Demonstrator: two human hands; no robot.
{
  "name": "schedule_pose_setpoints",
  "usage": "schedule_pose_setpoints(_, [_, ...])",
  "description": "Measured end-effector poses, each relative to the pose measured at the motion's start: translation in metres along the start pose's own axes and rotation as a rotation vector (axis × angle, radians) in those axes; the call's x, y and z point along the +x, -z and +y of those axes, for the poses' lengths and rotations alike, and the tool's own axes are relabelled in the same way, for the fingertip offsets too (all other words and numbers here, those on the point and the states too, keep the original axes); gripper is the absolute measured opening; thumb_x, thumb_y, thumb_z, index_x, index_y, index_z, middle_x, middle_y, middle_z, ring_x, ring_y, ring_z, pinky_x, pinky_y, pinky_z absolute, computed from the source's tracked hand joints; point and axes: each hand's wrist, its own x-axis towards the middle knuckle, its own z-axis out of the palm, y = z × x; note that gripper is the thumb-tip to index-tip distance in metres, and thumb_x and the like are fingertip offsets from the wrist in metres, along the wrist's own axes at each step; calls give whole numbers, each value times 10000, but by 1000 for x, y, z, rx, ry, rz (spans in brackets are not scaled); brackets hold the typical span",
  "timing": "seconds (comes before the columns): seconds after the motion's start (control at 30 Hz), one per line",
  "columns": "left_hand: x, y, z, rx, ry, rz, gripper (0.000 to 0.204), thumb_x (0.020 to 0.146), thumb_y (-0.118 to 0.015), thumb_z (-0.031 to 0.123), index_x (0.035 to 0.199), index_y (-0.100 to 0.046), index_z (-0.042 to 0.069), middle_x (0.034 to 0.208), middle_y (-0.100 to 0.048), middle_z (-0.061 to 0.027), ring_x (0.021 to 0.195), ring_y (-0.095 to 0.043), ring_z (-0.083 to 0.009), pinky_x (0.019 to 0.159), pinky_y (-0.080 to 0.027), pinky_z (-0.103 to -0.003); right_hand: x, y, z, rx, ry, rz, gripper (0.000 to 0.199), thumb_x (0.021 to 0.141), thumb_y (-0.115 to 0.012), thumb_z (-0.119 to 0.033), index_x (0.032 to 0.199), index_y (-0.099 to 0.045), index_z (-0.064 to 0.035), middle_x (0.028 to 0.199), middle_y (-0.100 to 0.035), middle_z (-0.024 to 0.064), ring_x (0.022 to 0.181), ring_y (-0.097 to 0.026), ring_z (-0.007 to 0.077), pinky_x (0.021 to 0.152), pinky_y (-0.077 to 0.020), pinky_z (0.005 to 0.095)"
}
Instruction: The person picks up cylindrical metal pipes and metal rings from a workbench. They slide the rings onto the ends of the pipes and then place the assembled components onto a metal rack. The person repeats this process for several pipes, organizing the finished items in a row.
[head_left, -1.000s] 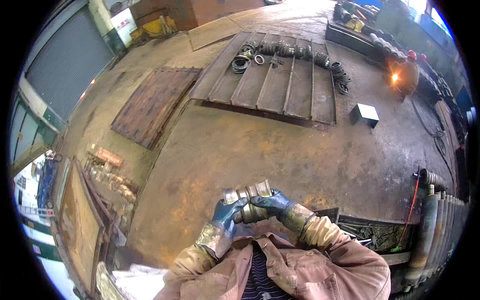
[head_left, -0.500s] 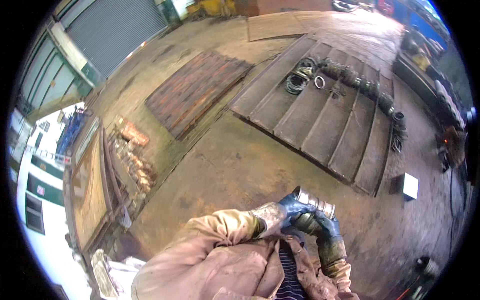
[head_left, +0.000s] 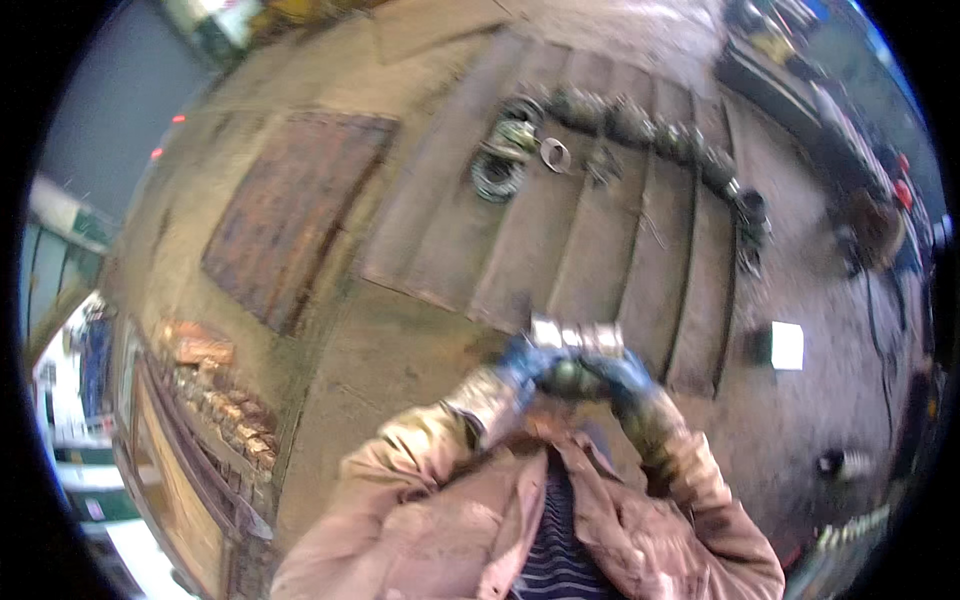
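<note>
Head view, tilted and motion-blurred, over a workshop floor. Both hands are raised in front of the chest and gloved in worn blue-grey work gloves. Left hand [head_left: 520,365] and right hand [head_left: 625,375] close from either side around a short shiny metal cylinder [head_left: 575,335], fingers wrapped, palms facing inward. The two-sided grip likely steadies a heavy or awkward piece close to the body. Blur hides exactly where the fingertips sit.

The cylinder is held in the air between the gloves, above the bare concrete floor [head_left: 400,370], touching nothing else.

Beyond the hands lies a ribbed grey steel platform of long parallel panels [head_left: 600,230]. On its far part: a dark coil of wire or cable [head_left: 497,178], a flat metal ring [head_left: 555,155], and a curved row of dark round fittings [head_left: 660,135] following the edge. A rusty brown steel plate [head_left: 295,215] lies flat to the left, well apart. A small white box [head_left: 787,345] sits on the floor to the right.
</note>
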Motion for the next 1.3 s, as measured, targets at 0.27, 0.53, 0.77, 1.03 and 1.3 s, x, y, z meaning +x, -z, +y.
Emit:
schedule_pose_setpoints(0.27, [151,11,147,-243,350,-23,409,764,-875,106,1131,-698,77,1036,-724,-35,1001,-659,-166,916,-498,-344,154,59,-68,577,14,225,348,885,-789,-98,1184,-665,27,1097,-712,83,955,-685,159,839,-575,277])
schedule_pose_setpoints(0.53, [335,37,144,-90,394,-38,374,846,-807,104,1194,-679,50,1088,-726,-44,997,-681,-152,882,-544,-322,336,134,-61,603,57,176,322,901,-778,-155,1189,-687,-42,1068,-713,21,925,-675,154,841,-552,306])
schedule_pose_setpoints(0.77, [474,26,153,148,642,25,268,795,-847,53,1040,-743,89,928,-741,12,783,-678,-104,661,-519,-262,433,200,-55,503,-174,179,369,879,-809,-117,1211,-679,-21,1096,-706,13,937,-657,123,847,-548,285])
schedule_pose_setpoints(1.03, [626,50,113,149,533,-203,438,759,-892,95,1154,-709,48,1042,-744,-24,909,-666,-107,818,-559,-306,512,264,-136,677,-239,335,353,883,-786,-101,1208,-684,-14,1109,-716,54,932,-680,166,842,-549,295])
schedule_pose_setpoints(1.3, [742,118,29,266,670,-287,460,743,-918,148,1149,-716,67,1030,-738,-4,916,-667,-109,802,-548,-297,643,263,-70,841,-307,395,376,807,-851,-118,1153,-721,-49,1049,-728,25,904,-684,136,794,-551,293])
